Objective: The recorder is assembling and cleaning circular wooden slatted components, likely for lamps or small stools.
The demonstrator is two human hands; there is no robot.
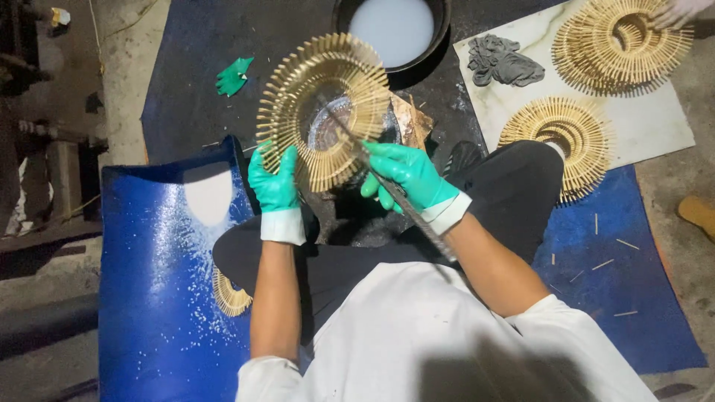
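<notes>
Left hand (pixel 274 181) grips stick ring (pixel 325 110) | right hand (pixel 408 176) rod (pixel 402 199) across it

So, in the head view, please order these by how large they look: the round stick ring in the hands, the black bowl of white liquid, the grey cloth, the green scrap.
1. Stick ring, though it is nearest the camera, so this is unsure.
2. Black bowl, partly cut off.
3. Grey cloth.
4. Green scrap.
</notes>
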